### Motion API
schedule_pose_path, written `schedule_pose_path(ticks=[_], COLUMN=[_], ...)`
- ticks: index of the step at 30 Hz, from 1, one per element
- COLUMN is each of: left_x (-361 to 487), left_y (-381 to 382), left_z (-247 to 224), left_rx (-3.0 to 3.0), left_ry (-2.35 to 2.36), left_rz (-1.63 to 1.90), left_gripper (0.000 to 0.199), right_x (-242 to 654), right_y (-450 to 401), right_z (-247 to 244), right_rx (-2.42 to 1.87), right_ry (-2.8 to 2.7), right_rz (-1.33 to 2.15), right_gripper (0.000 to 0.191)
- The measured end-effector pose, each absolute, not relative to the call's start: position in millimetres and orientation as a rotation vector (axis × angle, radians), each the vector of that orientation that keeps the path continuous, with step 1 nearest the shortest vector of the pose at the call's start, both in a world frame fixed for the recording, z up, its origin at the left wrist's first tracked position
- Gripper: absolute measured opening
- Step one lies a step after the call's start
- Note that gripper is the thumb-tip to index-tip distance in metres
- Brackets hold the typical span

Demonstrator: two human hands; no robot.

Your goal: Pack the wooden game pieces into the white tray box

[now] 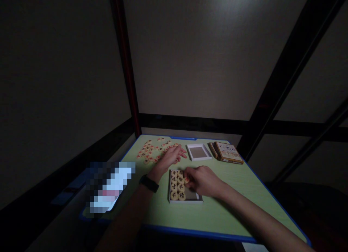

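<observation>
Surface (217,219) in pale green with a blue rim, seen from over its near edge. Close to the near left corner, a device (115,185) with a lit screen (blurred into blocks, so hard to name). Farther in, about midway between the left and right edges, a shallow white-walled tray (191,197), and inside it, along its left wall, eight round pieces (174,187) with black characters, set in two columns of four. Over the tray's right side, the right hand (204,179), fingers pinched together on a single round piece with a red mark (186,180), just beside the second column. Cannot tell whether that piece also touches the tray floor.

Beyond the tray and to its left, the left hand (172,157), a dark band (149,183) at its wrist, palm down with fingers loosely spread. Cannot tell what, if anything, lies under the palm. Just past and beside it, spread toward the far left corner, many scattered pieces (156,159), mostly marked in red. Near the far edge, right of the left hand, a white-rimmed open lid (201,159), grey inside. Toward the far right corner, two patterned boxes (228,152), side by side. Behind everything, a dim wall (190,82).
</observation>
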State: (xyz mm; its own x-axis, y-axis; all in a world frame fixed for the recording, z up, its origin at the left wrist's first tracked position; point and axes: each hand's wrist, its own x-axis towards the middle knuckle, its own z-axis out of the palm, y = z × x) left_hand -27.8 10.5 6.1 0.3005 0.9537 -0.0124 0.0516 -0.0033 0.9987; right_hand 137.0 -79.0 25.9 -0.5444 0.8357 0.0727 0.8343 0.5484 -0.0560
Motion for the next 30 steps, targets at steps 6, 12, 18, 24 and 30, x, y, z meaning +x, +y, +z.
schedule_pose_path(ticks=[6, 12, 18, 24, 30], left_x=[-28, -27, -27, -27, -29], left_y=[8, 12, 23, 11, 5], left_z=[9, 8, -3, 1, 3], left_rx=[1.368, 1.457, 1.789, 2.213, 2.368], left_ry=[1.016, 1.016, 1.291, 1.503, 1.623], left_rz=[0.976, 1.039, 1.054, 0.916, 0.704], left_gripper=[0.049, 0.038, 0.041, 0.031, 0.023], right_x=[140, 153, 158, 160, 166], right_y=[-82, -71, -56, -51, -41], right_z=[32, 35, 23, 17, 7], right_rx=[-1.444, -1.326, -1.403, -1.321, -1.227], right_ry=[-2.633, -2.301, -1.936, -1.964, -2.036], right_rz=[0.159, 0.426, 0.247, 0.073, 0.201], right_gripper=[0.022, 0.017, 0.02, 0.034, 0.056])
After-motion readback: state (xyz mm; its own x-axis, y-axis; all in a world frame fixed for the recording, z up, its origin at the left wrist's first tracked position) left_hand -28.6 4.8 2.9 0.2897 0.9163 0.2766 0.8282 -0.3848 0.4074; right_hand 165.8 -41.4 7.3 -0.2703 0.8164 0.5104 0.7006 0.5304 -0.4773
